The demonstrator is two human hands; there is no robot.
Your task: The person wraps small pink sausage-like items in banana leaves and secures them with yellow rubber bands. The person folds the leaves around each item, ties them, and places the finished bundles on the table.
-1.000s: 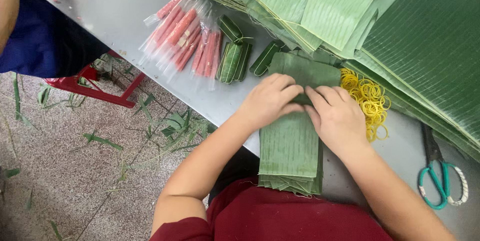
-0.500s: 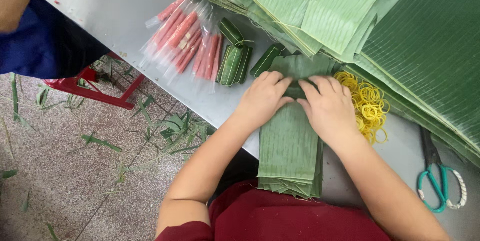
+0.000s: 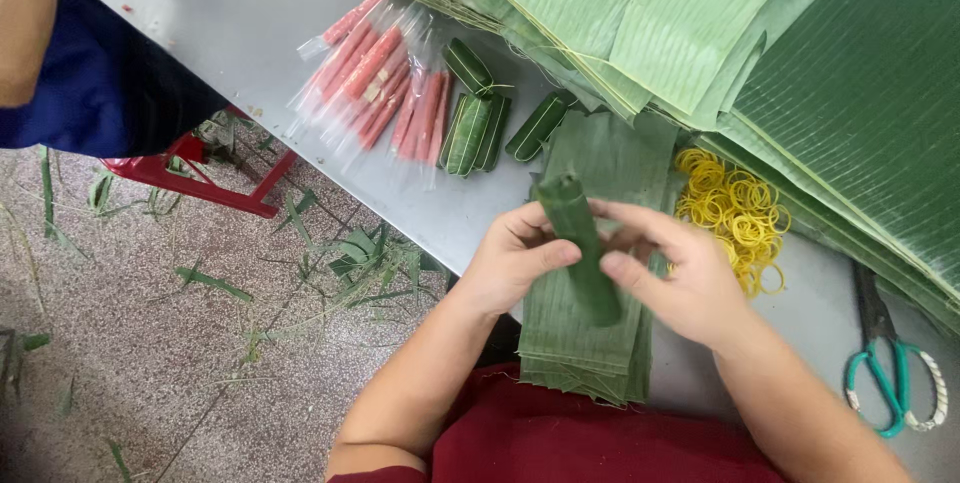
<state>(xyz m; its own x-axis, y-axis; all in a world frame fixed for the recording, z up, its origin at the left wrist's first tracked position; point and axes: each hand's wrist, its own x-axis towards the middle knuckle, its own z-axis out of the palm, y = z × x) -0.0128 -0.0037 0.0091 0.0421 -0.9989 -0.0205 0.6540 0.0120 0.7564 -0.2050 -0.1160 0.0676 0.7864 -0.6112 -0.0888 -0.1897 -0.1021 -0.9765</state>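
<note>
Both hands close on a green leaf roll (image 3: 582,243) at centre frame: the left hand (image 3: 512,265) pinches its middle with the thumb, the right hand (image 3: 680,278) holds it from the other side. Below lies a stack of cut leaves (image 3: 585,333) on the grey surface (image 3: 250,33). Yellow bands (image 3: 735,213) sit just right; scissors (image 3: 890,373) lower right; pink sausages (image 3: 385,93) and wrapped rolls (image 3: 475,123) upper centre.

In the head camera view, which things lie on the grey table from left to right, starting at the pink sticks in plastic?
Pink sticks in clear plastic sleeves → finished leaf-wrapped rolls → leaf roll held by left hand and right hand → yellow rubber bands → scissors with teal handles.
</note>
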